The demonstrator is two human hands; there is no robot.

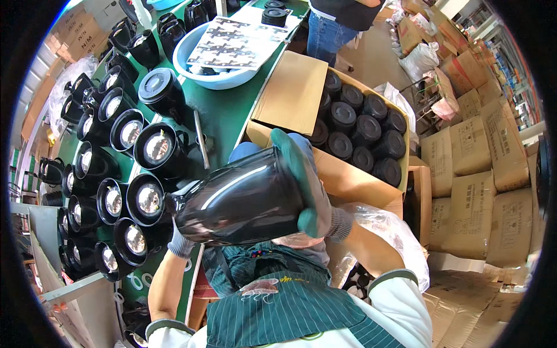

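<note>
A glossy black thermos jug (241,200) lies sideways in the air before my chest, held between both gloved hands. My right hand (306,182), in a grey glove with green rubber coating, is wrapped round its wide right end. At the narrower left end, my left hand (180,236) grips the jug near its spout or handle; the jug hides most of those fingers. Just left of it stand several open black jugs (148,200) with shiny silver insides. A capped black jug (162,93) stands farther back on the green table (220,110).
A light-blue basin (229,80) with a printed sheet (229,43) over it sits at the back. To the right, an open carton (293,87) holds several black round-topped pieces (367,130). Stacked cartons (467,203) line the right side. Another person (331,32) stands beyond the table.
</note>
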